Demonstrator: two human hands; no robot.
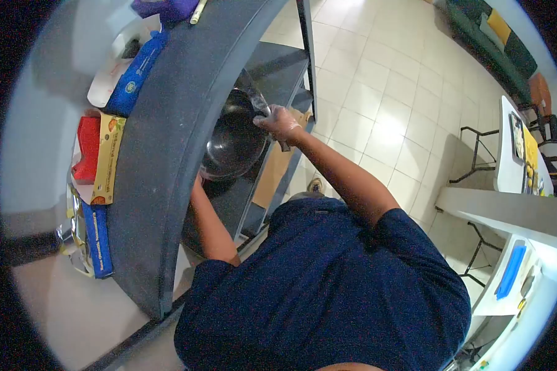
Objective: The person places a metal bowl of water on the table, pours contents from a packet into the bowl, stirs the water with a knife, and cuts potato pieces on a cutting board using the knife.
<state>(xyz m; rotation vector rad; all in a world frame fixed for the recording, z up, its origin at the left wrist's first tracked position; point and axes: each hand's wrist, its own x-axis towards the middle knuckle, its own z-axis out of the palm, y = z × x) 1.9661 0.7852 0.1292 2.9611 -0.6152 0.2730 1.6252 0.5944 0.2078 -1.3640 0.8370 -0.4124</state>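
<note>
My right hand (281,125), in a clear glove, is closed around a long, flat, dark utensil (255,94) with a blade-like end. Its exact kind is hard to make out. The utensil crosses above the right rim of a round, shiny black pan (232,139) on the dark shelf (281,65) under the rack's top board. At the pan's near left edge, my left hand (199,180) is mostly hidden by that board. It seems to touch the rim, but its fingers do not show.
Boxes line the rack's grey top board (158,142): a blue bag (137,73), a yellow box (107,157) and a blue box (98,238). Brown cardboard (273,174) lies on a lower shelf. White tables (507,145) and a green sofa (498,46) stand right.
</note>
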